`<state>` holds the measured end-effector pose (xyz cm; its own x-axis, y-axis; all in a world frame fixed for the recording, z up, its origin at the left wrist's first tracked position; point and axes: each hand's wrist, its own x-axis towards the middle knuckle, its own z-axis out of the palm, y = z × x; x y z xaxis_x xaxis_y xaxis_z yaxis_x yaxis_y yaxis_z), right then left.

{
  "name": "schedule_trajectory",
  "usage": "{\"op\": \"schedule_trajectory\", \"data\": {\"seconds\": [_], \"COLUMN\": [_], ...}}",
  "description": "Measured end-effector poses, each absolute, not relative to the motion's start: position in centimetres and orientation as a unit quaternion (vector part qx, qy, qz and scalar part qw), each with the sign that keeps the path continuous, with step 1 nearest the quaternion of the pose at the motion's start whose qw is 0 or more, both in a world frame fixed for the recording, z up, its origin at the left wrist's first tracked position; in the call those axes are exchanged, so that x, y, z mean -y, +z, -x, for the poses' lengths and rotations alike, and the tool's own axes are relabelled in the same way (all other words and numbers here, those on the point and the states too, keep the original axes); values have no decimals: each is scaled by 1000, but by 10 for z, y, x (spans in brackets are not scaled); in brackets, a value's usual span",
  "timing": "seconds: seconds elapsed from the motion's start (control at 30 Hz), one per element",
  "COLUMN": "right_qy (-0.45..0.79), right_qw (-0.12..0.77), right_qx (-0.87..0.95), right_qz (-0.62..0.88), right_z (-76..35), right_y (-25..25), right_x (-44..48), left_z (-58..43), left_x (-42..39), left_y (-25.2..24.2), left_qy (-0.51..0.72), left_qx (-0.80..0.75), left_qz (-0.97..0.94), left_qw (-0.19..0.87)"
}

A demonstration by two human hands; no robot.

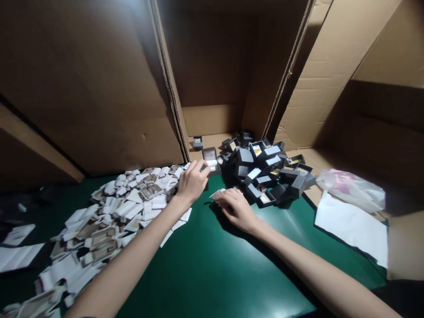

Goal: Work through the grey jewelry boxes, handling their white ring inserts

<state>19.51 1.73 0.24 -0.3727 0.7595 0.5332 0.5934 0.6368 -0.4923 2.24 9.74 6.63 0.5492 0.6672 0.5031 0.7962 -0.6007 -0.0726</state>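
Small open box and flat pale piece, two hands, green bench

Small open dark grey box with raised lid and white interior (213, 165): one, at the far edge of the green-topped bench (198, 274), right at the fingertips of the left hand (192, 180). Left hand: fingers curled; whether they grip the box cannot be told.

Small flat pale piece (217, 193): one, pinched between thumb and fingers of the right hand (237, 206), projecting from the fingertips towards the left hand, nearer the bench's front edge than the open box.

Heap of small dark grey boxes (245, 155): many open, along the far edge, just beyond the right hand.

Heap of small white and grey folded pieces (132, 210): spread from the far edge towards the near left corner, beside the left forearm.

Clear plastic bag with pink print (351, 190) and white sheet (351, 229): by the right edge.
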Motion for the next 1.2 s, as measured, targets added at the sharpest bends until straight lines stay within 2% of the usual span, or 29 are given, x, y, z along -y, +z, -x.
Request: {"op": "schedule_trajectory", "data": {"seconds": [0.23,0.43,0.5,0.6,0.73,0.9,1.07,1.2], "right_qy": [110,238,272,289,244,232,155,103], "right_qw": [393,581,612,591,531,525,498,425], "right_qx": [819,622,572,582,633,637,708,767], "right_qz": [404,468,474,478,507,515,476,469], "right_z": [-198,-201,-201,-202,-204,-205,-207,-211], "right_y": [6,8,6,5,6,6,11,15], "right_x": [-12,-13,-16,-17,-17,-17,-14,-11], "left_z": [5,3,0,-1,1,3,5,5], "left_x": [-77,-57,-52,-49,-49,-51,-50,-46], "left_y": [61,46,38,31,31,29,25,27], "left_qy": [-198,-150,-126,-106,-123,-173,-190,-189], "left_qx": [386,402,399,396,400,390,409,437], "left_qz": [882,889,896,903,904,904,892,879], "left_qw": [182,160,149,132,86,38,24,21]}}
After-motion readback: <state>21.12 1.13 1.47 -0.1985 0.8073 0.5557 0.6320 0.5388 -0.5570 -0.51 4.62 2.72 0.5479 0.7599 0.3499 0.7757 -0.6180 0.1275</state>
